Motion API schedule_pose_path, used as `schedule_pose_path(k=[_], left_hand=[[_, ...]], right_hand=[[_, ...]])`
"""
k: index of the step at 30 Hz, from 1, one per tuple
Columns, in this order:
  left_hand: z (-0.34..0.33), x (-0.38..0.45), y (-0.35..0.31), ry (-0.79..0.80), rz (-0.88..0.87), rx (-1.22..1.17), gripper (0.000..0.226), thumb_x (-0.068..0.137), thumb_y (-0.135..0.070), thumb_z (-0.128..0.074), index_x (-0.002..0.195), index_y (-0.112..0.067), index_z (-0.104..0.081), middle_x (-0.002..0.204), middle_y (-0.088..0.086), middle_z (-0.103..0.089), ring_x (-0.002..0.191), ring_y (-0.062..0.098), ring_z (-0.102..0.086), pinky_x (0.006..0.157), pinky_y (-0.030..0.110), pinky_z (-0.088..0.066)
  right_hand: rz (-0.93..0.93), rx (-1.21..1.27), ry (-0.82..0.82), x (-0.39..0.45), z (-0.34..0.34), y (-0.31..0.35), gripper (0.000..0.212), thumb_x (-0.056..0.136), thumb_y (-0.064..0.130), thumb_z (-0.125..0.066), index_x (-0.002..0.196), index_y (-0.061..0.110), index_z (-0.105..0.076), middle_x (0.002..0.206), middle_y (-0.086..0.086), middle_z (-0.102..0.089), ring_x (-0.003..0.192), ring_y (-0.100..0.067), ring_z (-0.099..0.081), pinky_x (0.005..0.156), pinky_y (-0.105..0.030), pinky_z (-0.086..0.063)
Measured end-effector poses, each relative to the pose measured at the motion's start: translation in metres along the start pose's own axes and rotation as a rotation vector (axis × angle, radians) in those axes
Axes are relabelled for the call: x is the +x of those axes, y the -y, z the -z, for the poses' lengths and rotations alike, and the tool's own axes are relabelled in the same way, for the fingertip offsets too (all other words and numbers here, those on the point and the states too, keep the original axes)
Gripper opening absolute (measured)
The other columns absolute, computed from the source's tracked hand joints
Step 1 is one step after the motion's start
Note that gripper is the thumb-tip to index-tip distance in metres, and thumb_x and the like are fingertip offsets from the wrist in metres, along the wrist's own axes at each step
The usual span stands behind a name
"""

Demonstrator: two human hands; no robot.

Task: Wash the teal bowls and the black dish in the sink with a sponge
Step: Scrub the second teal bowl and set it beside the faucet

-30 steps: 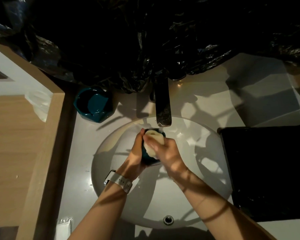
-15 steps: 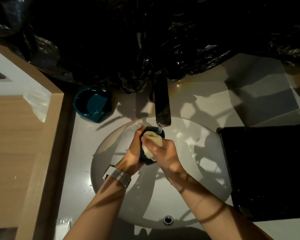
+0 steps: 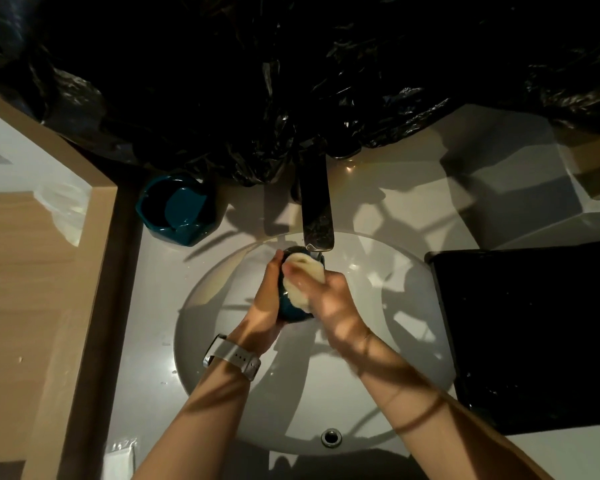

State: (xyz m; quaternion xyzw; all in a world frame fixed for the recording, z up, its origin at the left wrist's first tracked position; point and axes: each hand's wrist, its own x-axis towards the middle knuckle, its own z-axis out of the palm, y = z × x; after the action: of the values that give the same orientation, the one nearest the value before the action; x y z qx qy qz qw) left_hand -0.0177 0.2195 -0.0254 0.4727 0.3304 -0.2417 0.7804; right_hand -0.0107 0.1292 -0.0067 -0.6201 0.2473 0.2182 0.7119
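Observation:
Over the white round sink [image 3: 378, 393], just below the faucet spout [image 3: 317, 216], my left hand [image 3: 267, 299] grips a small teal bowl [image 3: 291, 311] from its left side. My right hand [image 3: 329, 299] holds a pale sponge [image 3: 303, 277] and presses it into the bowl's mouth. A second teal bowl [image 3: 177, 209] stands upright on the counter at the back left of the sink. The black dish [image 3: 534, 334] lies flat on the counter to the right of the sink.
Black plastic sheeting [image 3: 291, 81] hangs across the back, over the faucet base. A wooden cabinet [image 3: 42, 289] borders the counter on the left. An overflow hole [image 3: 330, 437] sits at the sink's near rim. A grey watch [image 3: 234, 356] is on my left wrist.
Both hands and the bowl have shifted slightly toward the faucet. The sponge has turned a little inside the bowl.

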Motion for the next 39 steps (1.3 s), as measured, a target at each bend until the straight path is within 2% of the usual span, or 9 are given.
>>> schedule_pose_path(k=[3, 9, 14, 19, 23, 28, 33, 36, 39], left_hand=[[0.001, -0.003, 0.005, 0.027, -0.234, 0.196, 0.039, 0.103, -0.036, -0.039, 0.132, -0.015, -0.053, 0.136, 0.014, -0.059, 0.106, 0.018, -0.065, 0.091, 0.024, -0.054], [0.024, -0.008, 0.010, 0.077, -0.050, -0.057, 0.062, 0.092, -0.068, -0.039, 0.128, -0.025, -0.063, 0.128, 0.014, -0.066, 0.119, 0.033, -0.062, 0.098, 0.060, -0.050], [0.012, -0.004, 0.008, 0.072, -0.083, 0.092, 0.057, 0.093, -0.067, -0.040, 0.128, -0.027, -0.062, 0.122, 0.007, -0.070, 0.113, 0.025, -0.067, 0.094, 0.049, -0.055], [0.010, 0.002, 0.003, 0.049, -0.211, 0.158, 0.063, 0.086, -0.065, -0.056, 0.137, -0.029, -0.053, 0.134, 0.006, -0.063, 0.120, 0.023, -0.062, 0.101, 0.048, -0.052], [0.016, -0.002, 0.016, 0.045, -0.368, 0.209, 0.047, 0.081, -0.055, -0.061, 0.126, -0.044, -0.052, 0.127, -0.012, -0.063, 0.116, 0.008, -0.063, 0.086, 0.025, -0.056], [0.025, -0.006, 0.025, 0.068, -0.293, 0.107, 0.062, 0.084, -0.068, -0.055, 0.137, -0.035, -0.051, 0.132, -0.002, -0.062, 0.121, 0.017, -0.061, 0.106, 0.053, -0.047], [0.029, -0.007, 0.022, 0.035, -0.348, 0.111, 0.053, 0.089, -0.046, -0.062, 0.139, -0.035, -0.049, 0.131, -0.006, -0.065, 0.120, 0.016, -0.063, 0.101, 0.047, -0.051], [0.028, -0.007, 0.015, 0.056, -0.149, -0.173, 0.050, 0.097, -0.040, -0.055, 0.140, -0.015, -0.050, 0.139, 0.013, -0.059, 0.122, 0.029, -0.061, 0.104, 0.051, -0.048], [0.025, -0.018, 0.008, 0.103, 0.163, -0.266, 0.048, 0.097, -0.044, -0.053, 0.127, -0.008, -0.061, 0.120, 0.018, -0.070, 0.095, 0.028, -0.072, 0.089, 0.041, -0.056]], right_hand=[[-0.240, 0.211, 0.051, 0.008, 0.013, 0.008, 0.032, 0.079, 0.032, -0.075, 0.097, 0.006, -0.073, 0.091, -0.014, -0.075, 0.086, -0.027, -0.072, 0.080, -0.036, -0.056], [0.021, -0.128, 0.162, -0.009, 0.009, -0.001, 0.015, 0.081, 0.020, -0.074, 0.094, 0.012, -0.074, 0.086, -0.008, -0.075, 0.075, -0.012, -0.071, 0.074, -0.025, -0.057], [-0.059, 0.033, 0.004, 0.003, -0.004, 0.002, 0.027, 0.078, 0.031, -0.075, 0.094, 0.009, -0.072, 0.085, -0.009, -0.075, 0.081, -0.021, -0.072, 0.078, -0.033, -0.057], [-0.227, 0.128, 0.152, 0.027, 0.009, 0.013, 0.039, 0.088, 0.030, -0.064, 0.116, 0.002, -0.063, 0.101, -0.013, -0.069, 0.084, -0.025, -0.068, 0.075, -0.035, -0.056], [-0.291, 0.183, 0.196, 0.033, 0.015, 0.011, 0.047, 0.083, 0.034, -0.069, 0.120, 0.006, -0.062, 0.110, -0.014, -0.067, 0.096, -0.029, -0.065, 0.086, -0.042, -0.054], [-0.226, 0.053, 0.239, 0.026, 0.013, 0.005, 0.069, 0.053, 0.036, -0.089, 0.109, 0.002, -0.069, 0.108, -0.019, -0.070, 0.101, -0.031, -0.068, 0.098, -0.044, -0.050], [-0.289, 0.236, 0.155, 0.030, 0.007, 0.008, 0.049, 0.071, 0.038, -0.076, 0.110, 0.008, -0.068, 0.102, -0.013, -0.069, 0.093, -0.030, -0.067, 0.090, -0.043, -0.053], [-0.251, 0.233, 0.069, 0.024, 0.005, 0.006, 0.023, 0.081, 0.036, -0.068, 0.082, 0.013, -0.071, 0.076, -0.008, -0.071, 0.074, -0.023, -0.067, 0.071, -0.033, -0.054], [-0.121, 0.135, 0.049, 0.015, 0.012, 0.009, 0.025, 0.091, 0.036, -0.058, 0.082, 0.015, -0.067, 0.067, -0.001, -0.069, 0.076, -0.025, -0.064, 0.059, -0.025, -0.052]])
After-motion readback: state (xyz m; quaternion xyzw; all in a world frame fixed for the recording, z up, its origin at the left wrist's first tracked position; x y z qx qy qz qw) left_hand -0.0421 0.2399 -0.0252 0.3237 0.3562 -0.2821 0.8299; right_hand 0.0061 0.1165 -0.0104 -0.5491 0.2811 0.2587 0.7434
